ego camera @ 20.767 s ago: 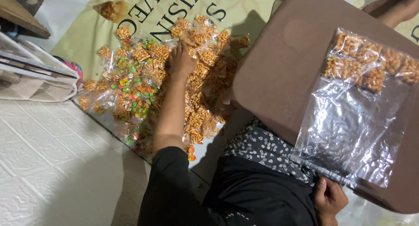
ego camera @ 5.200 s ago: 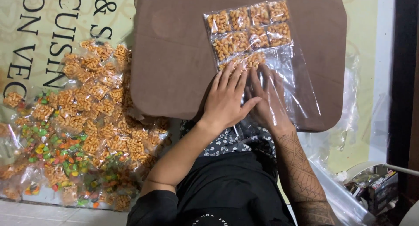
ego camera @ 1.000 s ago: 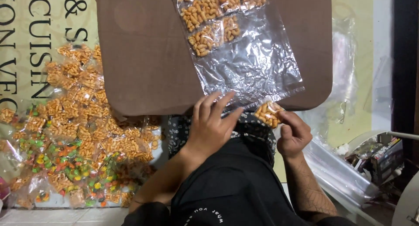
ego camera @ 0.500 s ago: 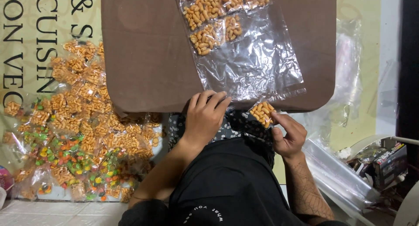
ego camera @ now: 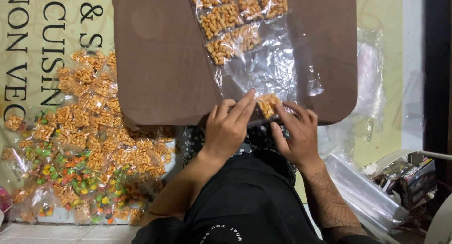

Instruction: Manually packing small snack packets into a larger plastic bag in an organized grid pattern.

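Note:
A large clear plastic bag (ego camera: pixel 273 69) lies on a brown board (ego camera: pixel 160 60) across my lap, its far end filled with rows of small orange snack packets (ego camera: pixel 235 20). My right hand (ego camera: pixel 296 133) pinches one small snack packet (ego camera: pixel 268 104) at the bag's near opening. My left hand (ego camera: pixel 228 126) rests beside it, fingers on the bag's open edge just left of the packet. The two hands almost touch.
A heap of small orange and multicoloured snack packets (ego camera: pixel 89 135) covers the printed mat on the left. Loose clear plastic bags (ego camera: pixel 367 187) and a small dark box (ego camera: pixel 416 171) lie at the right. White tiled floor shows at the bottom left.
My right hand has carried the small packet up from below the board's edge to the bag's opening. My left hand shifted slightly right onto the bag edge.

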